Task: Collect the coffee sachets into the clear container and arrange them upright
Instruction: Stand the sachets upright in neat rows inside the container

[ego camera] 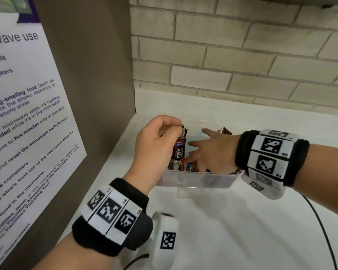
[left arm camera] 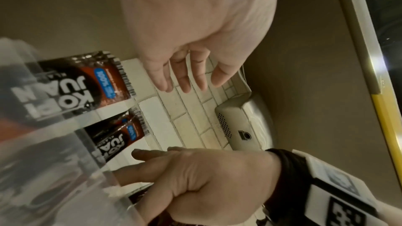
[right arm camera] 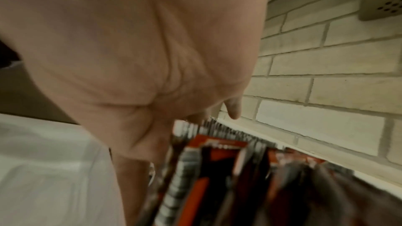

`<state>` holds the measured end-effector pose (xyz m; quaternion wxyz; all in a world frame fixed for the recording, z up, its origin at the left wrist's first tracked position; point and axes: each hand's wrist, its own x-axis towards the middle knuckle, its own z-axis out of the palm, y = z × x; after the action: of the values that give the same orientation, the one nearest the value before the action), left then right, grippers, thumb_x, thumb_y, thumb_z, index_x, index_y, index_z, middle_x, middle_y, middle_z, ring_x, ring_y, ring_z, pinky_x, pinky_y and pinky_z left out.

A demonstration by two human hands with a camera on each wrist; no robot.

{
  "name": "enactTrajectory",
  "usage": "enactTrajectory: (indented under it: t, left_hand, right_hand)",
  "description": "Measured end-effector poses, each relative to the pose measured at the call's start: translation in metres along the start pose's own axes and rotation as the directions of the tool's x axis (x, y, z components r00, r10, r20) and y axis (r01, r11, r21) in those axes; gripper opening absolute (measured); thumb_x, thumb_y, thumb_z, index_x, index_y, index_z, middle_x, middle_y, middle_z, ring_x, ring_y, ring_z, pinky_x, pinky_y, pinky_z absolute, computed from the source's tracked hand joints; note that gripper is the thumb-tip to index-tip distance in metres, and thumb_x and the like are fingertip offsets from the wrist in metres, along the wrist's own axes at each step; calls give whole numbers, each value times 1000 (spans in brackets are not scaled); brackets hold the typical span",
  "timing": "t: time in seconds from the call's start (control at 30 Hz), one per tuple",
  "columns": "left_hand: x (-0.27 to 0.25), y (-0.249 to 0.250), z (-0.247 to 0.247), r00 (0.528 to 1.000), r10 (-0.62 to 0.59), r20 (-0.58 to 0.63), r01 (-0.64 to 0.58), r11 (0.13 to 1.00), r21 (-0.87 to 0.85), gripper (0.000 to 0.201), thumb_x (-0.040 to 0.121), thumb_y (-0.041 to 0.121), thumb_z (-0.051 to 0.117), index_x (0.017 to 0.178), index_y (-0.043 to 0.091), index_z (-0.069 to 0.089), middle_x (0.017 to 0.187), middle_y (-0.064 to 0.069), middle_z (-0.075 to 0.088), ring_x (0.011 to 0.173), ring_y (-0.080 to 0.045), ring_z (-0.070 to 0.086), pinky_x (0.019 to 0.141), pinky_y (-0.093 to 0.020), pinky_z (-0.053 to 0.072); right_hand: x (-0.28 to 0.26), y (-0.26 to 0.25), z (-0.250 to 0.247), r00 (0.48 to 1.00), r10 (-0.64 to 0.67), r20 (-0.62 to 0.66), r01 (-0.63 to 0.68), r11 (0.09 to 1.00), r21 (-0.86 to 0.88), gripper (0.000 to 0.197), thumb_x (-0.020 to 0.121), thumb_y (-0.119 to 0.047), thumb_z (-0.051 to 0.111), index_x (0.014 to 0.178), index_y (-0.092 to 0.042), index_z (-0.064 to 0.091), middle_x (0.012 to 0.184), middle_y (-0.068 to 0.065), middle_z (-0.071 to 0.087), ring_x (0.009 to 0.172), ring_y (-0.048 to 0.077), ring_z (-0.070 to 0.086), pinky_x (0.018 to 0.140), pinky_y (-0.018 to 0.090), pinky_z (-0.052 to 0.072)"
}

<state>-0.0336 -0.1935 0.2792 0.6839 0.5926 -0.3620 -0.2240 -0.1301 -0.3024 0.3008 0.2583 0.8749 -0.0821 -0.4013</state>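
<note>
The clear container (ego camera: pixel 219 180) stands on the white counter (ego camera: pixel 242 227) near the corner. An upright brown "Kopi Juan" sachet (ego camera: pixel 179 152) leans at its left end, and more sachets (ego camera: pixel 225 131) stand at the right end. My left hand (ego camera: pixel 172 125) hovers over the left sachet's top; in the left wrist view its fingers (left arm camera: pixel 185 78) hang relaxed and hold nothing, a little apart from the sachet (left arm camera: pixel 87 82). My right hand (ego camera: pixel 199 151) reaches into the container with straight, spread fingers among the sachets (right arm camera: pixel 217 169), which are blurred in the right wrist view.
A brown cabinet side with a microwave notice (ego camera: pixel 27 114) rises right beside the container on the left. The brick wall (ego camera: pixel 242 65) runs close behind. A black cable (ego camera: pixel 320 221) trails over the counter at right. A grey wall unit (left arm camera: pixel 239 123) hangs overhead.
</note>
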Motion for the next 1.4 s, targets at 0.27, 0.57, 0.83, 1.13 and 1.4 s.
enactTrajectory:
  t: [0.27,0.57,0.83,1.13,1.4]
  left_hand:
    - [-10,-9,-9,1000,4,-22,-5,999,-43,16,90,5,60,88,19,67,83,12,67,73,8,60,69,-8,46]
    - [-8,-16,-4,996,-83,42,85,996,-37,14,90,10,61,89,23,66,88,8,67,77,1,60,72,-13,49]
    - [-3,-20,4,989,-137,60,139,990,-34,15,89,10,61,90,24,67,94,5,68,97,-14,63,88,-32,51]
    - [2,-16,20,980,-106,169,104,994,21,34,87,-1,56,112,23,55,117,5,60,112,-7,55,93,-14,43]
    - [7,-12,29,966,-97,239,100,995,-4,60,81,15,75,128,31,42,134,6,49,128,-10,44,104,-24,34]
  right_hand:
    - [13,-4,-5,980,34,194,-8,991,-132,47,101,-28,39,147,-32,28,160,-9,10,148,23,-5,113,64,0]
    - [4,-4,-2,988,16,153,5,990,-140,55,101,-23,39,150,-33,17,159,-15,6,148,17,-8,110,65,-6]
    - [-12,10,1,999,10,52,-9,1000,-14,49,103,-24,27,150,-37,21,157,-24,3,148,15,-7,110,64,-6]
    - [-32,41,11,991,73,-112,-13,886,463,50,100,-21,33,144,-45,33,153,-31,15,146,5,1,113,56,-11]
    - [-79,78,21,776,346,-528,355,452,818,31,88,-18,56,113,-30,68,130,-18,58,124,1,49,113,25,30]
